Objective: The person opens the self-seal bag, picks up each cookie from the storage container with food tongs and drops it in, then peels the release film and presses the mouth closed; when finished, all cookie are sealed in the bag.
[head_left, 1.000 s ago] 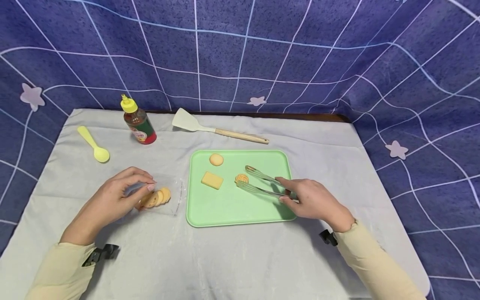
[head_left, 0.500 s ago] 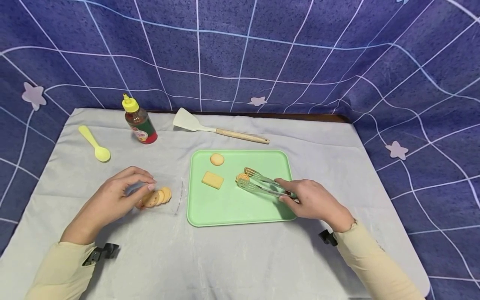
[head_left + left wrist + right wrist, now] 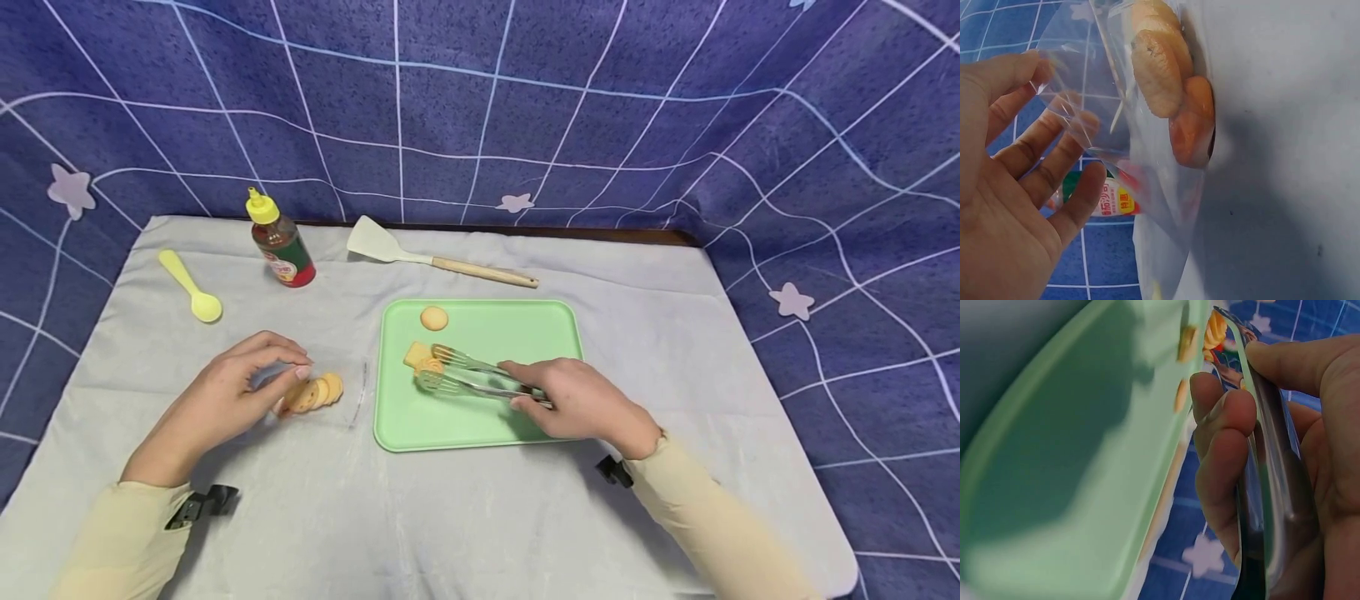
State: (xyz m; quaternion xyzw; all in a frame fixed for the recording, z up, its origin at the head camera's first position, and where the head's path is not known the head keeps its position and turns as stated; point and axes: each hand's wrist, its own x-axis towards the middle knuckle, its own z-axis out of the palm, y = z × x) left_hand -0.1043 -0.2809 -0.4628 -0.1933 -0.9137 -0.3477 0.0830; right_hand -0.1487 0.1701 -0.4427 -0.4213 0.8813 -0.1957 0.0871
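Observation:
In the head view my right hand (image 3: pixel 573 400) grips metal tongs (image 3: pixel 480 388) over the green tray (image 3: pixel 480 442). Between the slotted tong tips is a swirled cookie (image 3: pixel 429 367), partly covering a rectangular biscuit (image 3: pixel 416 353). The right wrist view has the swirled cookie (image 3: pixel 1215 330) off the tray surface. A round cookie (image 3: pixel 434 318) lies near the tray's back left corner. My left hand (image 3: pixel 240 392) pinches the edge of a clear plastic bag (image 3: pixel 1085 69), thumb against finger, its other fingers spread. Several cookies (image 3: pixel 318 393) lie overlapping inside that bag, left of the tray.
Behind the bag stands a sauce bottle (image 3: pixel 283 250) with a yellow cap. A yellow spoon (image 3: pixel 191 287) lies at the far left. Beyond the tray is a spatula (image 3: pixel 420 257) with a wooden handle. A blue patterned curtain (image 3: pixel 480 108) hangs along the table's back.
My right hand has moved left, carrying the swirled cookie in the tongs from mid-tray to the rectangular biscuit. The tong tips closed in on it earlier. My left hand stays put.

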